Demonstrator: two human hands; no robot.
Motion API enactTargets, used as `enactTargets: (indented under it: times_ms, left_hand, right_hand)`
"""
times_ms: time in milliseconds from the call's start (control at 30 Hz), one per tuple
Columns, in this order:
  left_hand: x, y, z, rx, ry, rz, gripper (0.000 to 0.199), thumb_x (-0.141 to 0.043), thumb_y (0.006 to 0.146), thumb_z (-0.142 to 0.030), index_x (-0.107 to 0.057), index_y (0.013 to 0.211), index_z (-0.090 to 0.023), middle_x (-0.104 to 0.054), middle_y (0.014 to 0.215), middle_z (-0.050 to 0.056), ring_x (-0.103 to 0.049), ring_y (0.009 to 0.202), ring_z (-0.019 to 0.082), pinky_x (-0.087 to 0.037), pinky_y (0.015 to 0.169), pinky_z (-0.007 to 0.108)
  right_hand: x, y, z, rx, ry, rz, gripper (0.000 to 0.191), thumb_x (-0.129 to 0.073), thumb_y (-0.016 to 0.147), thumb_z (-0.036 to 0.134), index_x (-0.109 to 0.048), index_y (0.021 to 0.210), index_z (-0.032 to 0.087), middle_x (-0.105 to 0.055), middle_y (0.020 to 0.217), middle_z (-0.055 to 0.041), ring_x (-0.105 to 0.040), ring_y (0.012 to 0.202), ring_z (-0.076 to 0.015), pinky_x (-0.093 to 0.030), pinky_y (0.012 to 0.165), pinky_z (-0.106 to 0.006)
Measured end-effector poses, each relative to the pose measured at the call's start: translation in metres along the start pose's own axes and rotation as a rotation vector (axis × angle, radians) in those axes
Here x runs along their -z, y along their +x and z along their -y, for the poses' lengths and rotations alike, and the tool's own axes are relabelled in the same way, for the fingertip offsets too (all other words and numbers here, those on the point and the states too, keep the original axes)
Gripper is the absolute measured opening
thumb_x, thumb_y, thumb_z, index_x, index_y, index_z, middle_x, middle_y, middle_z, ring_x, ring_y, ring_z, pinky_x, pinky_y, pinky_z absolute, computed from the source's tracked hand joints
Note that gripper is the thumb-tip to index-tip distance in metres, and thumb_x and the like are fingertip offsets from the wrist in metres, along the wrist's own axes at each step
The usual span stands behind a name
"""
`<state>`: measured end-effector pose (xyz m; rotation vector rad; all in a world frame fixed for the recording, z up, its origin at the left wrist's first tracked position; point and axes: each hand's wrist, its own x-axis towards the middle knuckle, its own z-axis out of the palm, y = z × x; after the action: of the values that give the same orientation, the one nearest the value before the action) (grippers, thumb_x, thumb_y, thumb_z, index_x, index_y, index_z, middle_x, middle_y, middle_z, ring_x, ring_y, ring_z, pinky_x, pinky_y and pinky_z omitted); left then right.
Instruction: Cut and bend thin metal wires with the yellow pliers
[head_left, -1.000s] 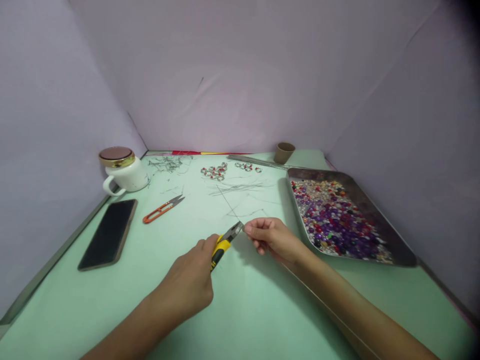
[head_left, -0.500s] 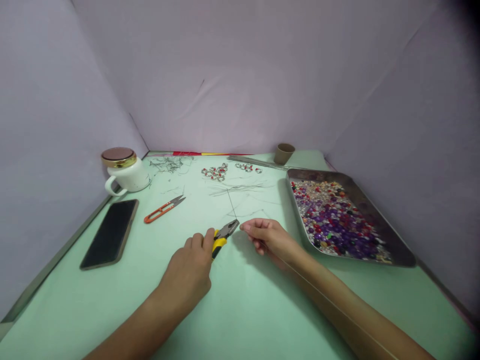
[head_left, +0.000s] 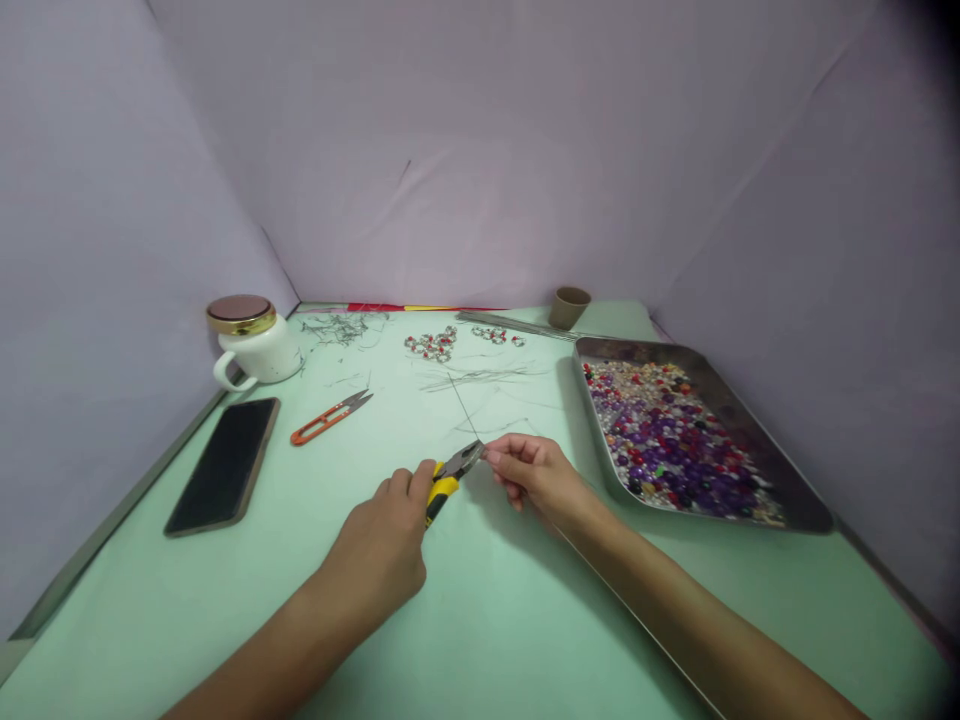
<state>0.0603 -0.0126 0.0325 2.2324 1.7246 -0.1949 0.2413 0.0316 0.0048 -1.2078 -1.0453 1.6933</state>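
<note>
My left hand [head_left: 384, 540] is wrapped round the yellow-and-black handles of a pair of pliers [head_left: 460, 461]. Their grey jaws point up and to the right. From the jaw tips a thin straight wire [head_left: 463, 408] rises toward the upper left. Thumb and forefinger of my right hand [head_left: 541, 477] are pinched on the wire right beside the jaws. A long pale wire length [head_left: 637, 622] runs along under my right forearm to the bottom edge; whether it is one piece with the upper part is hidden by the fingers.
Orange thread snips [head_left: 330, 418], a phone [head_left: 223, 465] and a lidded white mug [head_left: 266, 352] lie at left. Behind are wire scraps [head_left: 341, 326], red-beaded wire rings [head_left: 433, 345], loose wires [head_left: 480, 378] and a brown cup [head_left: 568, 309]. A metal tray [head_left: 806, 510] of beads stands right.
The pliers and my left hand have shifted slightly right, bringing the jaws up to my right fingertips. The upper wire leans further left, and the long length has swung left along my forearm.
</note>
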Motion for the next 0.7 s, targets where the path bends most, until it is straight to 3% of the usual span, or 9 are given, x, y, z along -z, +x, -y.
enactTargets:
  times_ms: [100, 233, 367, 467, 567, 633, 700]
  left_hand:
    - [0.006, -0.003, 0.003, -0.026, -0.225, 0.019, 0.057, -0.040, 0.068, -0.005, -0.030, 0.121, -0.024, -0.052, 0.095, 0.007, -0.054, 0.079, 0.021, -0.039, 0.063, 0.027]
    - [0.017, -0.008, 0.007, -0.126, -0.551, 0.080, 0.026, -0.039, 0.077, -0.017, -0.043, 0.102, -0.023, -0.055, 0.084, 0.002, -0.051, 0.074, 0.017, -0.039, 0.066, 0.027]
    - [0.030, -0.011, 0.013, -0.164, -0.838, 0.275, 0.007, -0.044, 0.075, -0.019, -0.044, 0.083, -0.021, -0.048, 0.069, -0.004, -0.044, 0.058, 0.011, -0.039, 0.056, 0.023]
    - [0.032, -0.009, 0.017, -0.209, -1.103, 0.470, 0.012, -0.049, 0.073, -0.021, -0.044, 0.083, -0.019, -0.047, 0.069, -0.004, -0.043, 0.052, 0.008, -0.038, 0.049, 0.021]
    - [0.027, -0.006, 0.020, -0.317, -1.380, 0.588, 0.027, -0.054, 0.069, -0.026, -0.042, 0.093, -0.019, -0.049, 0.076, -0.001, -0.046, 0.056, 0.010, -0.039, 0.044, 0.021]
    - [0.024, -0.005, 0.021, -0.357, -1.468, 0.625, 0.031, -0.054, 0.068, -0.027, -0.040, 0.095, -0.019, -0.048, 0.077, 0.000, -0.047, 0.058, 0.011, -0.039, 0.043, 0.020]
    - [0.024, -0.005, 0.022, -0.330, -1.388, 0.596, 0.024, -0.053, 0.070, -0.026, -0.041, 0.090, -0.019, -0.048, 0.075, -0.001, -0.046, 0.056, 0.009, -0.039, 0.045, 0.021]
  right_hand:
    - [0.001, 0.000, 0.000, 0.044, -0.004, 0.041, 0.020, -0.066, 0.064, 0.032, -0.060, 0.069, 0.014, -0.049, 0.048, 0.0063, -0.037, 0.033, -0.0030, -0.032, 0.031, -0.016]
    - [0.003, -0.001, 0.004, 0.047, -0.010, 0.077, 0.023, -0.068, 0.062, 0.033, -0.059, 0.067, 0.013, -0.050, 0.048, 0.0059, -0.037, 0.033, -0.0028, -0.031, 0.031, -0.016]
    - [0.005, -0.002, 0.005, 0.047, 0.018, 0.128, 0.024, -0.069, 0.062, 0.034, -0.056, 0.062, 0.014, -0.053, 0.049, 0.0044, -0.040, 0.035, -0.0035, -0.032, 0.032, -0.016]
    - [0.007, -0.003, 0.004, 0.070, 0.063, 0.179, 0.024, -0.069, 0.063, 0.033, -0.055, 0.061, 0.014, -0.054, 0.050, 0.0040, -0.042, 0.035, -0.0034, -0.032, 0.033, -0.015]
    - [0.007, -0.004, 0.005, 0.064, 0.099, 0.220, 0.024, -0.069, 0.064, 0.033, -0.054, 0.061, 0.014, -0.055, 0.050, 0.0040, -0.042, 0.035, -0.0032, -0.031, 0.032, -0.015]
    - [0.006, -0.005, 0.005, 0.049, 0.110, 0.222, 0.025, -0.069, 0.063, 0.034, -0.054, 0.062, 0.015, -0.054, 0.049, 0.0043, -0.042, 0.035, -0.0033, -0.030, 0.031, -0.015]
    - [0.006, -0.005, 0.005, 0.038, 0.100, 0.192, 0.025, -0.070, 0.062, 0.034, -0.053, 0.061, 0.015, -0.053, 0.049, 0.0046, -0.041, 0.034, -0.0031, -0.029, 0.030, -0.014]
